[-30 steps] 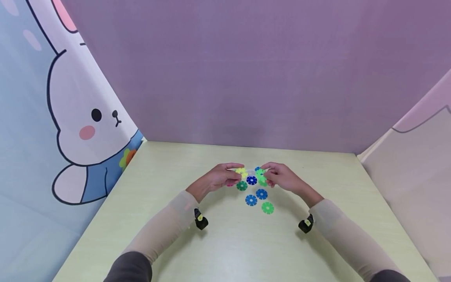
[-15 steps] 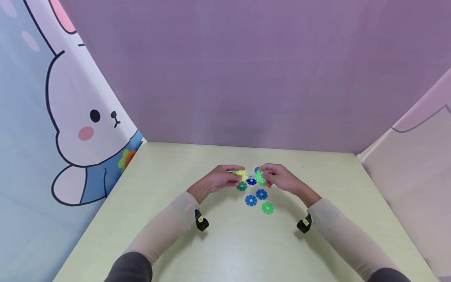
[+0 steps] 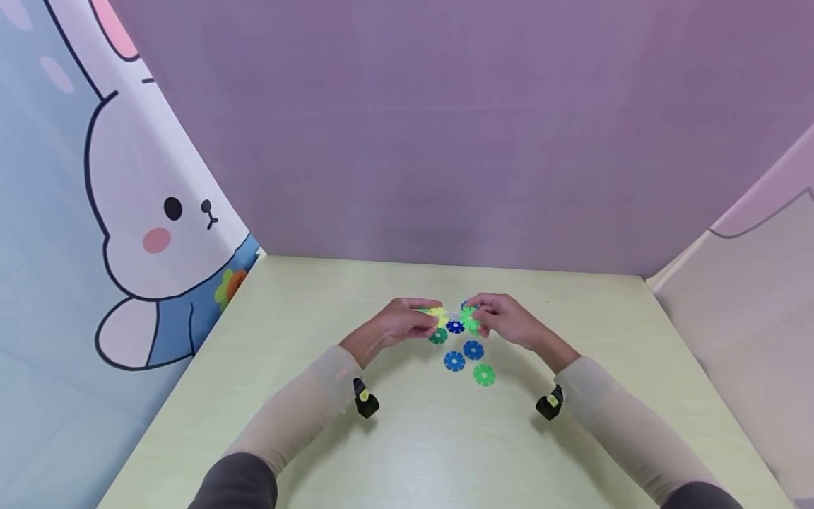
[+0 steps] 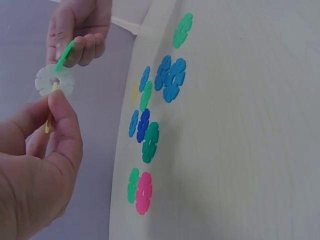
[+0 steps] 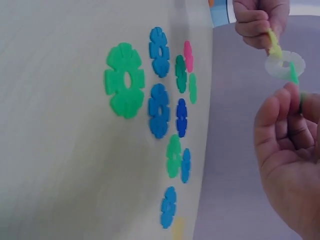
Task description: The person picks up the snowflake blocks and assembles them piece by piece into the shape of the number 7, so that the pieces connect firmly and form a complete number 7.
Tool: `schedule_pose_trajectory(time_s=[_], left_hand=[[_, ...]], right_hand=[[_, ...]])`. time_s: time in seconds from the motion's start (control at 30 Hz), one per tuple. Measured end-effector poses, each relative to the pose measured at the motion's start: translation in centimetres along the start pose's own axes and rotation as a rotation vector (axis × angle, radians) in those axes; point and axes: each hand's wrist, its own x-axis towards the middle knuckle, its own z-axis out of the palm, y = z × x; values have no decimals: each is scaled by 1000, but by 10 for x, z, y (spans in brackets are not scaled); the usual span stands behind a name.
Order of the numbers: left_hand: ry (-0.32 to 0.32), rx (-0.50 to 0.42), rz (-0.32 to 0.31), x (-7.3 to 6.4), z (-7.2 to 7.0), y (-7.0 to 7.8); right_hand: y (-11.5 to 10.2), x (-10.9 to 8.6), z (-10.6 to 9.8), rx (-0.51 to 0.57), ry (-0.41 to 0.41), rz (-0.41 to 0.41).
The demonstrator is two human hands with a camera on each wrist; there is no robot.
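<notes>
My left hand (image 3: 402,321) pinches a yellow snowflake disc (image 3: 437,315) between thumb and fingers. A light green snowflake disc (image 3: 469,319) is pinched by my right hand (image 3: 509,319). Between them is a translucent white snowflake disc (image 4: 46,80), edge to edge with both; in the right wrist view the white disc (image 5: 286,64) meets the yellow disc (image 5: 274,44) on one side and the green disc (image 5: 293,75) on the other. How deep the slots sit in each other cannot be made out. All three are held above the table.
Several loose discs lie on the pale table (image 3: 420,438): a light green disc (image 3: 484,375), blue discs (image 3: 454,361), a dark green disc (image 3: 437,336), a dark blue disc (image 4: 143,125) and a pink disc (image 4: 144,193). A purple panel (image 3: 445,141) stands behind.
Both hands have stayed nearly in place. The yellow and light green discs have shifted slightly in the fingers, with the hands a little closer together. The loose discs lie as before.
</notes>
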Motion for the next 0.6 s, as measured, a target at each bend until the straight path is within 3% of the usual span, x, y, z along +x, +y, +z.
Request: schedule_pose_trajectory(time_s=[0.3,0.6], left_hand=[[22,39,-6,6,8,4],[25,43,6,7,9,1]], right_hand=[[4,0,-3,-5,22,48],[7,3,-4,-28,14,8]])
